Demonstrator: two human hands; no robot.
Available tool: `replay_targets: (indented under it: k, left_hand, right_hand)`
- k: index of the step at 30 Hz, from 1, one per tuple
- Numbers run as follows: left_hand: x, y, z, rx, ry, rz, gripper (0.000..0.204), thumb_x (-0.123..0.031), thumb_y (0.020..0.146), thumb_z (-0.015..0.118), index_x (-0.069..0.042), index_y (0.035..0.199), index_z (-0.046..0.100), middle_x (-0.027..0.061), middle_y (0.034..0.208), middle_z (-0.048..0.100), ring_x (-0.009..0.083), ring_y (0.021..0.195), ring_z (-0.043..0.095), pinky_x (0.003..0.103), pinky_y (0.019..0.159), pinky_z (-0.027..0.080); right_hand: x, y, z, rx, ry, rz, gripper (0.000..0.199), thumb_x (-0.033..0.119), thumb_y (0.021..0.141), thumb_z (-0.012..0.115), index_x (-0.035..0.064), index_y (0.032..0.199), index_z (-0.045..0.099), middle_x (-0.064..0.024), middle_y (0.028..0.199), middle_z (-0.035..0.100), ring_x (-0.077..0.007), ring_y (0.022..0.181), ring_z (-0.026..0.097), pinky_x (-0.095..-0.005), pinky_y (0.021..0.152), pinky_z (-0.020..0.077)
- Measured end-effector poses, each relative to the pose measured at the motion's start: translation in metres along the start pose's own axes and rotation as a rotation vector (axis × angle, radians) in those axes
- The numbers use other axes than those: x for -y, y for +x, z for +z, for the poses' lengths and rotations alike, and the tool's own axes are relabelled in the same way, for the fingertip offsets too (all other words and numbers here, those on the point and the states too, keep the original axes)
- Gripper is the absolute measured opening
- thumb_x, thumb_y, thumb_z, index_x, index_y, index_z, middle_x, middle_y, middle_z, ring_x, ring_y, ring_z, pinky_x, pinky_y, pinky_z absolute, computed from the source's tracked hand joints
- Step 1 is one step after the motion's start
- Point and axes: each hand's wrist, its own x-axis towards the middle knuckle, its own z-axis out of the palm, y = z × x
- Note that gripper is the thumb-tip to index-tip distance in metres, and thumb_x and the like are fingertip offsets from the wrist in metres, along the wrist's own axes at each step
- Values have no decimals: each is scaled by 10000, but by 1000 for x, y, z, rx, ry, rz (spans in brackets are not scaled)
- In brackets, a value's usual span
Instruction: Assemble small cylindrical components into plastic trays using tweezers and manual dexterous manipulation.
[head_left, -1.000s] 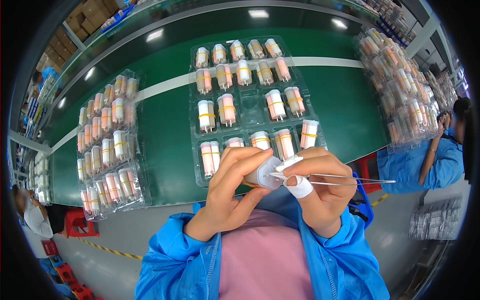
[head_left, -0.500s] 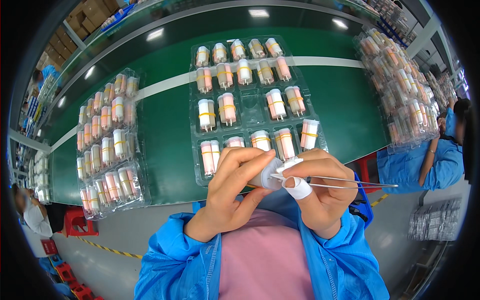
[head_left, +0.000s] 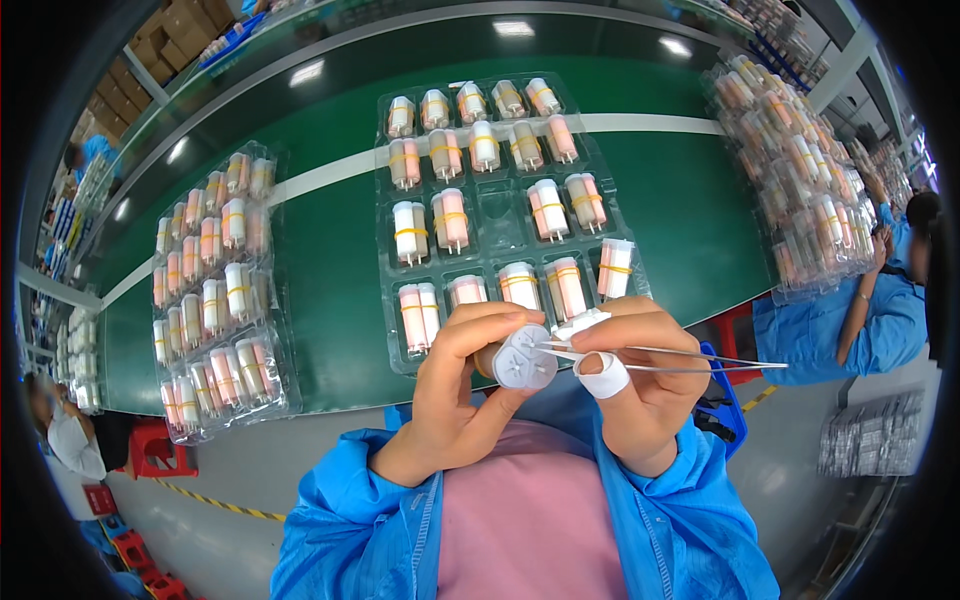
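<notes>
Gripping a capped cylinder unit (head_left: 527,358) between thumb and curled fingers, the left hand (head_left: 440,405) held it, in the head view, at the near edge of the green table (head_left: 690,220), its translucent end face turned rightward. The right hand (head_left: 640,365), its thumb wrapped in white tape (head_left: 604,377), pinched metal tweezers (head_left: 715,358), tips at that face; contact could not be determined. A small white piece (head_left: 580,325) sat at the right fingertips. Beyond the hands, a clear tray (head_left: 500,217) carried banded cylinder units (head_left: 410,232); loaded trays (head_left: 225,290) stood left.
</notes>
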Motion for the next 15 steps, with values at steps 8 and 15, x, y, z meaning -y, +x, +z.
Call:
replay_targets:
  k: [8,15]
  left_hand:
    - [0,-2,0,-14,86,48,488,83,756,648,5,1199,458,213,1147,530,279,999,555,338,830,460]
    - [2,-2,-1,-21,89,73,475,80,747,656,3,1182,480,211,1123,547,278,980,556,341,825,456]
  right_hand:
    - [2,0,3,-8,-52,8,165,-15,714,706,-18,874,664,-135,808,664,-202,717,640,-269,635,502]
    - [2,3,1,36,-83,-22,149,-7,716,700,-3,861,668,-117,777,668,-202,691,645,-270,610,501]
